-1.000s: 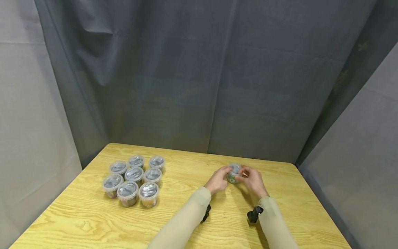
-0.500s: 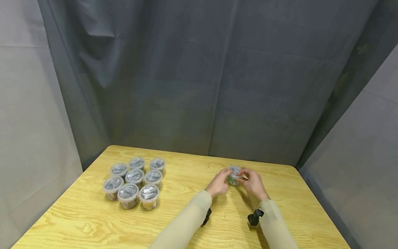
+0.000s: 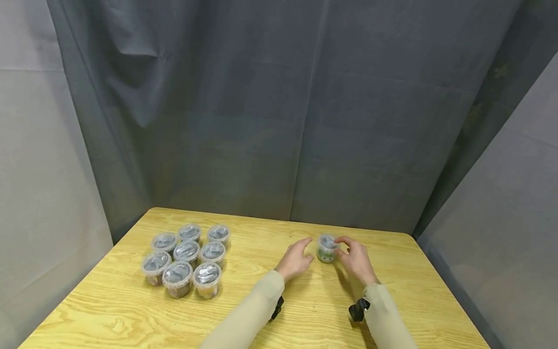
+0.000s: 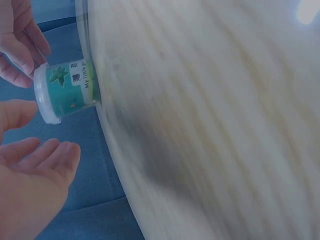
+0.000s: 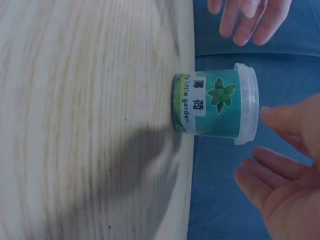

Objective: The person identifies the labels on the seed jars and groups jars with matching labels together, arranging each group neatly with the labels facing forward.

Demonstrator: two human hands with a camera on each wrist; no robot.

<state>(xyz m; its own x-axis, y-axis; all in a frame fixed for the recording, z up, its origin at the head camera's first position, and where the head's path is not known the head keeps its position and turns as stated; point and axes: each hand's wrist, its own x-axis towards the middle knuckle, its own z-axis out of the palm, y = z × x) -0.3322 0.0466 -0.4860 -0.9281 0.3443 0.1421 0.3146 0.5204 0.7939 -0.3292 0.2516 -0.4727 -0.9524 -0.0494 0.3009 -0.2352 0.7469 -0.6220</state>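
A small clear plastic tub (image 3: 327, 248) with a translucent lid stands upright on the table, right of centre. Its green label (image 5: 210, 105) shows a leaf and the words "My little garden". My left hand (image 3: 295, 260) is apart from the tub on its left side, fingers extended and holding nothing. On the other side, my right hand (image 3: 356, 259) has its fingertips right by the lid's rim; whether one touches it I cannot tell. In the right wrist view the fingers of the right hand (image 5: 290, 170) are spread loosely, not wrapped around the tub.
Several similar lidded tubs (image 3: 186, 252) stand grouped on the left of the wooden table (image 3: 131, 310). A dark grey curtain (image 3: 226, 121) hangs behind the far edge, with pale panels on either side.
My left hand has let go of the tub's lid and drawn back to the left. The right hand stays by the rim, and the tub remains about where it was.
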